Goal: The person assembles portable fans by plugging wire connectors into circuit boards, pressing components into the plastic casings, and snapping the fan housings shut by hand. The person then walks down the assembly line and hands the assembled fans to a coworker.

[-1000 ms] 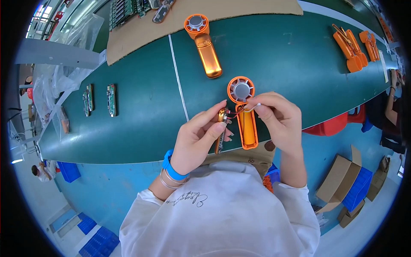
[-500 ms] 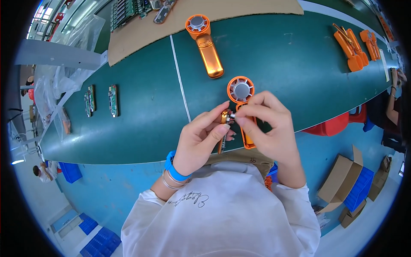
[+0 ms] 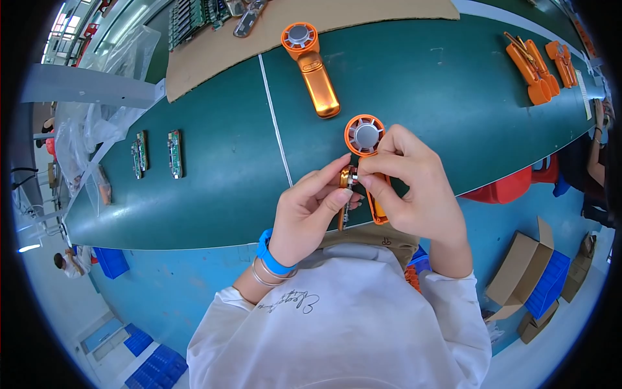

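Right hand [image 3: 414,194] now covers the orange fan [image 3: 365,137] handle, left hand [image 3: 311,207] alongside.

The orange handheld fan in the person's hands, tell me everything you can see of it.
The orange handheld fan looks like glossy plastic or metal, with a round ringed head around a grey hub and a long handle running down toward the person. It is held just above the near edge of the green table, head pointing away. The right hand wraps over the handle and hides most of it; the left hand pinches a small orange part at its side.
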Action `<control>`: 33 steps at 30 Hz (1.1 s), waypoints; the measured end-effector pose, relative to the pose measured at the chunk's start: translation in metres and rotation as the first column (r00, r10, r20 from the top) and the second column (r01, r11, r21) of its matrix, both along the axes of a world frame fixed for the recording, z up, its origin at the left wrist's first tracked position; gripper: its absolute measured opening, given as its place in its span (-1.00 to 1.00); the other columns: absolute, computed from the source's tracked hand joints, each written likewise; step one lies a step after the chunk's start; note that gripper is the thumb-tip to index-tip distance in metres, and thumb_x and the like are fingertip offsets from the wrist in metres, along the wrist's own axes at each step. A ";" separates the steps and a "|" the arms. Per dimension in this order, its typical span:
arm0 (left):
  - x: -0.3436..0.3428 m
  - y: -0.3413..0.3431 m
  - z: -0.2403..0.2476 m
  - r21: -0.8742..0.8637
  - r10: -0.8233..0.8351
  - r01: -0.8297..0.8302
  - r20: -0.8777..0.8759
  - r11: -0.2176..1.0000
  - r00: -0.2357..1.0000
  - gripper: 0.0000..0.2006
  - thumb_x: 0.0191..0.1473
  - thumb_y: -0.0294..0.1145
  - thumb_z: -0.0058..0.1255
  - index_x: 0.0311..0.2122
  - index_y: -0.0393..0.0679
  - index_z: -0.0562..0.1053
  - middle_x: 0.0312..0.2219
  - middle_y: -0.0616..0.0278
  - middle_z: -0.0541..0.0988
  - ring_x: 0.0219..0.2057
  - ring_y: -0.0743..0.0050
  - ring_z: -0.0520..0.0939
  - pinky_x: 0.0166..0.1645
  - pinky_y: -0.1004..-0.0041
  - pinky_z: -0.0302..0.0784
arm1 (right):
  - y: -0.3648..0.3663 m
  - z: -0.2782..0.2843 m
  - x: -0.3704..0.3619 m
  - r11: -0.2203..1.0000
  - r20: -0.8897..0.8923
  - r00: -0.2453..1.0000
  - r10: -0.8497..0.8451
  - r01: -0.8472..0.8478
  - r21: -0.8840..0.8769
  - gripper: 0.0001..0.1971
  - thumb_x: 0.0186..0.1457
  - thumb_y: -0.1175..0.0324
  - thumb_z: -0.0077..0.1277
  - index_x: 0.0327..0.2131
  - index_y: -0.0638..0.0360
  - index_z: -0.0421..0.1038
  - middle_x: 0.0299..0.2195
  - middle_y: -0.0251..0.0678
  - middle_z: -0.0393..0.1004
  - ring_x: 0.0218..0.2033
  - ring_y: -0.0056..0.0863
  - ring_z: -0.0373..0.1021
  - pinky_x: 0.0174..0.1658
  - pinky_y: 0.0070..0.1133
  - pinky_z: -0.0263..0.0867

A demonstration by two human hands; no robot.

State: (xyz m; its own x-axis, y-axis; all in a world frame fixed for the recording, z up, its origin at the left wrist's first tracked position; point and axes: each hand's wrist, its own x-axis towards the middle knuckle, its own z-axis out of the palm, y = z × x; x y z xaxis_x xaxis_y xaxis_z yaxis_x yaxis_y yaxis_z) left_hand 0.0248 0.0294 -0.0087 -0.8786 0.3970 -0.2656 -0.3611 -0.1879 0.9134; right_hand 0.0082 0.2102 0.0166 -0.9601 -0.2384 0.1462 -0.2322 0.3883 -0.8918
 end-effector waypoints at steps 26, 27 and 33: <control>-0.001 0.008 -0.005 0.002 0.071 -0.071 -0.123 0.997 0.990 -0.58 0.03 -0.67 -0.05 0.05 -0.25 0.31 -0.23 0.17 0.44 -0.27 0.46 0.55 -0.16 0.49 0.53 | 0.004 0.000 -0.010 0.988 0.189 0.980 0.055 -0.026 -0.154 -0.99 -0.11 0.59 0.03 -0.52 0.32 0.42 -0.57 -0.32 0.23 -0.61 -0.55 0.25 -0.53 -0.61 0.18; 0.000 0.008 -0.004 0.049 0.087 -0.084 -0.057 0.995 0.995 -0.58 0.04 -0.66 -0.06 0.06 -0.26 0.30 -0.22 0.15 0.45 -0.27 0.43 0.55 -0.15 0.47 0.53 | 0.003 -0.001 -0.009 0.988 0.189 0.981 0.051 -0.022 -0.154 -0.99 -0.11 0.59 0.03 -0.52 0.32 0.42 -0.57 -0.32 0.23 -0.61 -0.55 0.25 -0.53 -0.61 0.18; 0.002 0.008 -0.006 0.071 0.102 -0.100 -0.022 0.992 0.995 -0.58 0.06 -0.65 -0.09 0.07 -0.27 0.27 -0.17 0.11 0.44 -0.21 0.37 0.55 -0.09 0.43 0.53 | 0.004 0.001 -0.010 0.968 0.243 0.968 0.061 0.002 -0.251 -0.98 -0.09 0.58 0.01 -0.51 0.34 0.41 -0.54 -0.29 0.25 -0.61 -0.53 0.27 -0.53 -0.60 0.19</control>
